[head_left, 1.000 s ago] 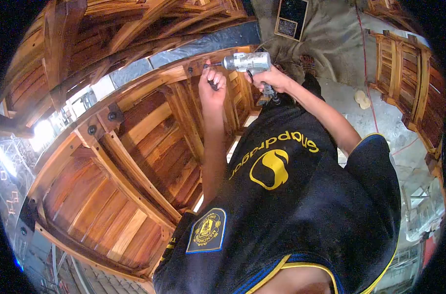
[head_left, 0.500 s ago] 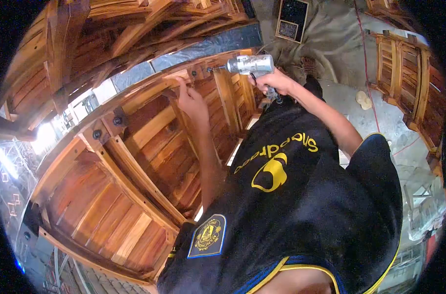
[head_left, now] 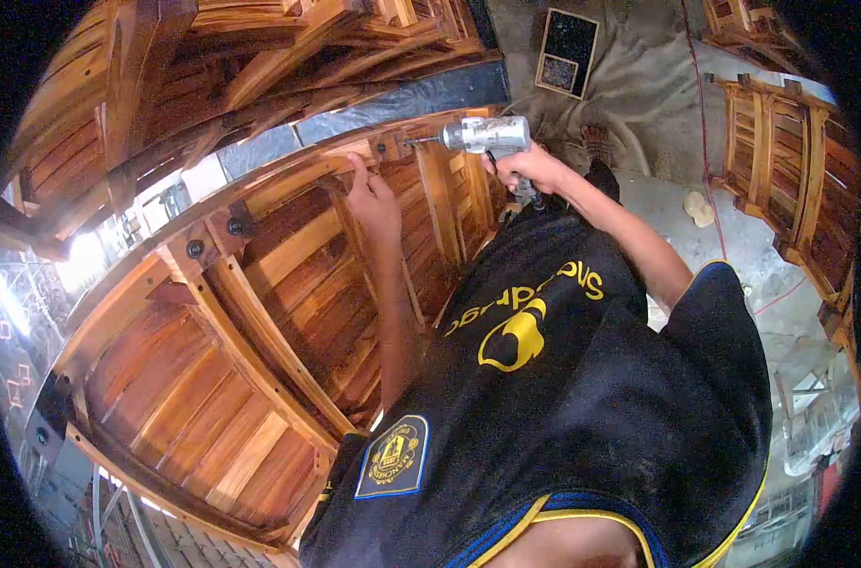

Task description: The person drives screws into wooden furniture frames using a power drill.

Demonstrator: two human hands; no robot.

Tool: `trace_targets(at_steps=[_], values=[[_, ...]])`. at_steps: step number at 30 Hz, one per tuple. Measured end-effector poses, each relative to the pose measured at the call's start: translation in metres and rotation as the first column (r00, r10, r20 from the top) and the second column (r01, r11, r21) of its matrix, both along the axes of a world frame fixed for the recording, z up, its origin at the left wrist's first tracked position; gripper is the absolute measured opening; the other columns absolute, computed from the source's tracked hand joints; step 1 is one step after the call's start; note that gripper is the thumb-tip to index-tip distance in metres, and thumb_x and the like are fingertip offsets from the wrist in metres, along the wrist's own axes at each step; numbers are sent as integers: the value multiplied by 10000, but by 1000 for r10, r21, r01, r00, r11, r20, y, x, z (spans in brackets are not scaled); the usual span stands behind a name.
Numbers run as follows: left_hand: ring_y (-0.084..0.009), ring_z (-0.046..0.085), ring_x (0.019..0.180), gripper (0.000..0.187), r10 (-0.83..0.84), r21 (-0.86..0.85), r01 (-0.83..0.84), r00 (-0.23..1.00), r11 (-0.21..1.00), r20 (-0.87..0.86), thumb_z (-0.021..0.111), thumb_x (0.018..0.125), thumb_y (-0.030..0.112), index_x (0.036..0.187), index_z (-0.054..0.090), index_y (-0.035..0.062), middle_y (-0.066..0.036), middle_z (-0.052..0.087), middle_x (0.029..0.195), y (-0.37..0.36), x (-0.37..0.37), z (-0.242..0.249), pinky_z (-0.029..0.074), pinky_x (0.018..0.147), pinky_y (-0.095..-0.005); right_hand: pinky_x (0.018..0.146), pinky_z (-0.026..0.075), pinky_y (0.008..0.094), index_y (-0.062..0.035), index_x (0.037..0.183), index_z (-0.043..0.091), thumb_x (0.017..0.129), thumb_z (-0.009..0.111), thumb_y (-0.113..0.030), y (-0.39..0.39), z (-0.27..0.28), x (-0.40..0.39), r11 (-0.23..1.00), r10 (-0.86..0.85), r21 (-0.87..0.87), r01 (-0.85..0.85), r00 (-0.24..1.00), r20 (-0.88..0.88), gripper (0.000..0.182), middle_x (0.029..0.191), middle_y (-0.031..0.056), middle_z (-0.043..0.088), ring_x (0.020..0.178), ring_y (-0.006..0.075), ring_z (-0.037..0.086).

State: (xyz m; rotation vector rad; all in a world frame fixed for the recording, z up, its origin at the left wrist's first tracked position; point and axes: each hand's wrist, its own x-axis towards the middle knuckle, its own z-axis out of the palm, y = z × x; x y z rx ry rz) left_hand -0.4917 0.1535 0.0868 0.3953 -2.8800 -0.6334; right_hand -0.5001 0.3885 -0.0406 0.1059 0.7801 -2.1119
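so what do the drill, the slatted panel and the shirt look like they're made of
Drill: scuffed silvery housing, metal or painted plastic; the look leaves it open.
Slatted panel: wood, likely varnished, given the varied reddish-brown boards and slight sheen.
Shirt: black fabric, possibly polyester, judging by soft folds and faint sheen.

1 framed dark board | red cord | 1 pale lump near it
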Motion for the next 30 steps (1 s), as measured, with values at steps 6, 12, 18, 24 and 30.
trace_targets(at_steps=[6, 12, 18, 24, 30], values=[[-71, 331, 518, 448, 5, 23, -6, 1000, 1000, 26, 456, 870, 34, 1316, 488, 9, -2, 345, 584, 13, 0, 9, 305, 454, -273, 416, 367, 233, -17, 957, 563, 673, 513, 36, -1, 1, 0, 1000, -13, -5, 13, 1000, -17, 294, 700, 13, 545, 451, 69, 421], [-88, 327, 518, 440, -1, -26, 1, 1000, 1000, 21, 468, 875, 33, 1314, 494, 25, -26, 314, 594, 14, -1, 9, 310, 456, -289, 403, 364, 227, -20, 946, 571, 686, 519, 39, -4, -6, 2, 999, -26, -19, 26, 1000, 3, 272, 689, 12, 550, 443, 62, 417], [-104, 332, 527, 434, -42, -4, 42, 999, 999, 0, 467, 887, 33, 1320, 489, 32, -44, 288, 612, 11, -1, 9, 321, 466, -303, 404, 359, 231, -29, 910, 568, 684, 518, 44, -2, 1, 0, 1000, -27, -11, 27, 999, 20, 243, 702, 15, 550, 443, 68, 415], [-114, 346, 526, 448, -14, 6, 14, 1000, 1000, 18, 456, 884, 36, 1333, 470, 30, -91, 299, 601, 10, 0, 10, 331, 473, -308, 403, 359, 241, -31, 901, 566, 663, 511, 54, -3, 2, 0, 999, -27, -25, 27, 1000, -6, 258, 711, 16, 548, 438, 73, 413], [-145, 382, 516, 489, -11, -10, 12, 998, 1000, 64, 455, 863, 38, 1352, 447, 41, -147, 324, 594, 9, 1, 8, 361, 489, -329, 399, 351, 233, -18, 944, 570, 655, 495, 73, -3, -3, -2, 998, -40, -46, 37, 998, -58, 312, 736, 26, 565, 446, 77, 430]])
